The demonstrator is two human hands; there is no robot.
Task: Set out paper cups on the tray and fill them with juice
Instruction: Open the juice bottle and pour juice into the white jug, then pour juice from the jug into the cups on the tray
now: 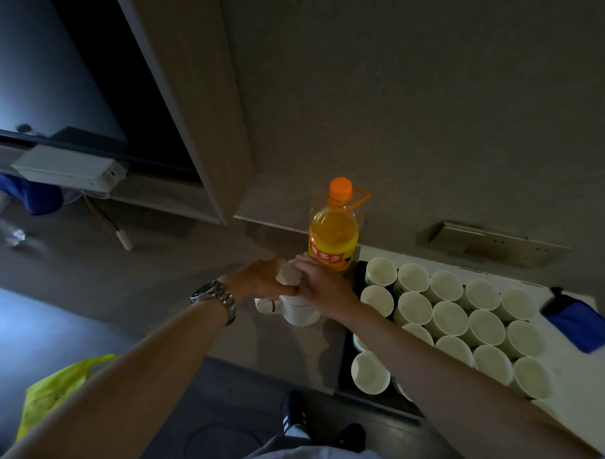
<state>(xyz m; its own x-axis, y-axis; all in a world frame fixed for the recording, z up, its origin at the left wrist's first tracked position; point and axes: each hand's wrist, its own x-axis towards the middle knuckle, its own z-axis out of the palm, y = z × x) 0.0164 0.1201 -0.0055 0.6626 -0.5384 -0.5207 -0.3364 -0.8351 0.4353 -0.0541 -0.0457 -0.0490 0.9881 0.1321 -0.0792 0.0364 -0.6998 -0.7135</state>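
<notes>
A dark tray (pixel 344 375) on the counter holds several empty white paper cups (pixel 449 318), standing close together in rows. Behind the tray's far left corner stands an orange juice bottle (pixel 333 235) with an orange cap on. Just left of the tray, my left hand (pixel 261 277) and my right hand (pixel 321 285) meet over a small stack of white paper cups (pixel 287 275), both gripping it. Below the hands a white cup-like thing (pixel 300 311) stands on the counter; what it is I cannot tell.
A blue cloth-like item (pixel 577 323) lies right of the tray. A wall socket plate (pixel 496 243) sits behind the cups. A yellow-green plastic bag (pixel 59 389) is at the lower left on the floor. A dark screen (pixel 59 76) fills the upper left.
</notes>
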